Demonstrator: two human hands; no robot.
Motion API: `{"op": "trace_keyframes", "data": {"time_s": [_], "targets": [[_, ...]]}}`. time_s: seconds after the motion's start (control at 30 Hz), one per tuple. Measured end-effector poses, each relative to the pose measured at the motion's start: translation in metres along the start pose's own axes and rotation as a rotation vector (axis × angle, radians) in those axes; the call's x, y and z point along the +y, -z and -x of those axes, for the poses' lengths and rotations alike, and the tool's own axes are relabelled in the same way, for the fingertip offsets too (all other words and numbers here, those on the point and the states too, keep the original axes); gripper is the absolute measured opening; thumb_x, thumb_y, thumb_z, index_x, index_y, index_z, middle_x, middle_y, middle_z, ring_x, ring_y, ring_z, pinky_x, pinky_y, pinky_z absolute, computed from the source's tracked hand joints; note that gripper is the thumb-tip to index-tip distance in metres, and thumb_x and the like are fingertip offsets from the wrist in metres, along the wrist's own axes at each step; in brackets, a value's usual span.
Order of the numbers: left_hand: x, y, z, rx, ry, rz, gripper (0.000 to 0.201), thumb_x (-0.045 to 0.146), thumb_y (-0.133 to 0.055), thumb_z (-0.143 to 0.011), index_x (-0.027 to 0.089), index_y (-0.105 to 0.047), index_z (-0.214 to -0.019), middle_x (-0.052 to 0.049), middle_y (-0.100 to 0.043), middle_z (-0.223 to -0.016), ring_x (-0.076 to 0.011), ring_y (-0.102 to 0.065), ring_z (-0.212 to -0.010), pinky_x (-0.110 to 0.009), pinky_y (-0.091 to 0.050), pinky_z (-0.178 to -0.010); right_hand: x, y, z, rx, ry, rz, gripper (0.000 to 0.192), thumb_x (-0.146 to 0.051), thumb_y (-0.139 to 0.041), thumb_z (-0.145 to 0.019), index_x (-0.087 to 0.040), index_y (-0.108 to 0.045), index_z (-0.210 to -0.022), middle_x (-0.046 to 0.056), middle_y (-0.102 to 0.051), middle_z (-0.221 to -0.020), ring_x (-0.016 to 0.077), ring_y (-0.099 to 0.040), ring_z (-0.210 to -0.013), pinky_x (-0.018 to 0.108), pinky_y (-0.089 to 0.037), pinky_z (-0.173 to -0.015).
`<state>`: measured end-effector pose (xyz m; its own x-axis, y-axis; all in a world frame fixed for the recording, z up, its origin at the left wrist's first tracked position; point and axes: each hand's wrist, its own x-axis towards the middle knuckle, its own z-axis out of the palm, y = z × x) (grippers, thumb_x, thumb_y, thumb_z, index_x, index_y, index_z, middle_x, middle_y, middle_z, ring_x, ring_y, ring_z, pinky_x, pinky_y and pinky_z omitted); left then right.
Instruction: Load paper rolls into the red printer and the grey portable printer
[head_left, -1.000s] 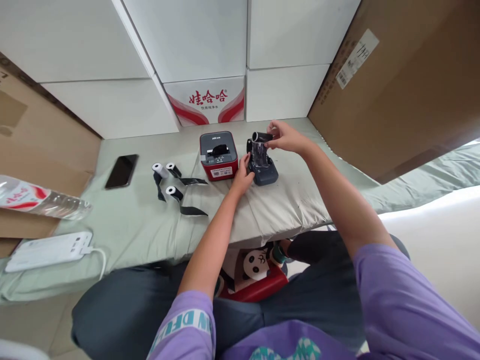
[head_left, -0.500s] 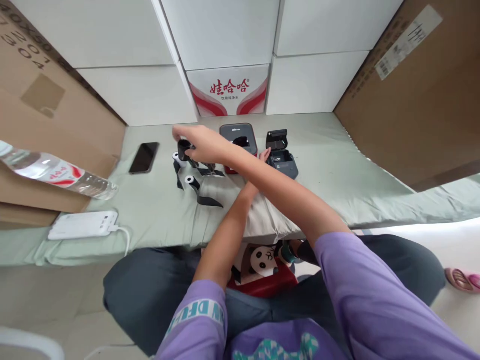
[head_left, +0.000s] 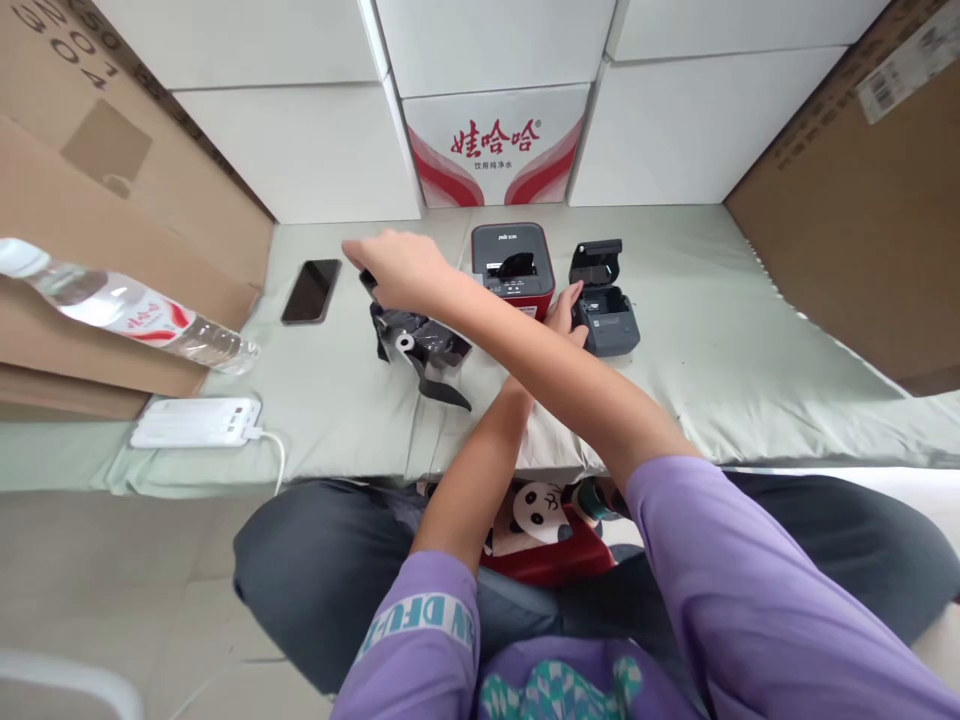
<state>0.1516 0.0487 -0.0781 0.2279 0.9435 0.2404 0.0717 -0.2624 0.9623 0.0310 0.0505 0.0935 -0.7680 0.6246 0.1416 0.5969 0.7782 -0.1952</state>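
Observation:
My arms are crossed, the right over the left. My right hand is closed on a black paper roll, mostly hidden under its fingers. Below it, shiny black sheeting lies bunched on the cloth. A small roll with a white core lies there with its black tail curling toward me. My left hand, fingers apart, rests against the left side of a small dark label printer with its lid raised. Just behind my forearm stands a red and black printer.
A phone lies at the left. Nearer are a water bottle and a white power bank with a cable. White cartons line the back, and brown cardboard boxes flank the cloth-covered bench.
The view has shifted, so the bench things sit further right and higher. My right hand is lower over the rolls, and black sheeting now shows beneath it. The left hand stays by the small printer.

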Motion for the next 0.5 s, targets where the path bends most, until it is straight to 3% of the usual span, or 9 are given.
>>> {"op": "trace_keyframes", "data": {"time_s": [0.1, 0.2, 0.37, 0.5], "targets": [[0.006, 0.002, 0.004, -0.012, -0.011, -0.025, 0.087, 0.004, -0.052, -0.08, 0.021, -0.028, -0.162, -0.01, -0.029, -0.175, -0.0234, -0.023, -0.164, -0.041, -0.015, -0.136, 0.01, 0.011, -0.002, 0.139, -0.069, 0.007, 0.04, -0.007, -0.051, -0.094, -0.021, -0.057, -0.13, 0.008, -0.069, -0.12, 0.0256, -0.067, -0.102, 0.029, -0.045, -0.075], [0.013, 0.006, 0.008, -0.031, -0.01, -0.054, 0.085, 0.006, -0.051, -0.083, 0.02, -0.027, -0.163, -0.011, -0.028, -0.176, -0.0227, -0.024, -0.164, -0.039, -0.017, -0.136, 0.025, 0.006, -0.009, 0.22, -0.135, 0.041, 0.044, -0.005, -0.048, -0.095, -0.019, -0.055, -0.136, 0.01, -0.068, -0.125, 0.027, -0.069, -0.105, 0.03, -0.049, -0.079], [0.013, 0.005, 0.008, -0.019, 0.0, -0.051, 0.086, 0.004, -0.052, -0.081, 0.022, -0.029, -0.162, -0.01, -0.03, -0.175, -0.0218, -0.026, -0.164, -0.041, -0.019, -0.136, 0.043, -0.027, -0.021, 0.013, -0.187, 0.093, 0.052, 0.004, -0.042, -0.092, -0.017, -0.063, -0.135, 0.016, -0.072, -0.128, 0.0323, -0.07, -0.118, 0.039, -0.055, -0.091], [0.004, 0.003, 0.004, -0.002, -0.026, -0.024, 0.088, 0.004, -0.053, -0.079, 0.028, -0.031, -0.161, -0.007, -0.034, -0.173, -0.0213, -0.026, -0.163, -0.044, -0.017, -0.136, 0.048, -0.041, -0.025, -0.171, -0.282, 0.051, 0.051, 0.0, -0.045, -0.096, -0.014, -0.064, -0.141, 0.022, -0.068, -0.138, 0.0335, -0.067, -0.126, 0.043, -0.055, -0.1]]}}
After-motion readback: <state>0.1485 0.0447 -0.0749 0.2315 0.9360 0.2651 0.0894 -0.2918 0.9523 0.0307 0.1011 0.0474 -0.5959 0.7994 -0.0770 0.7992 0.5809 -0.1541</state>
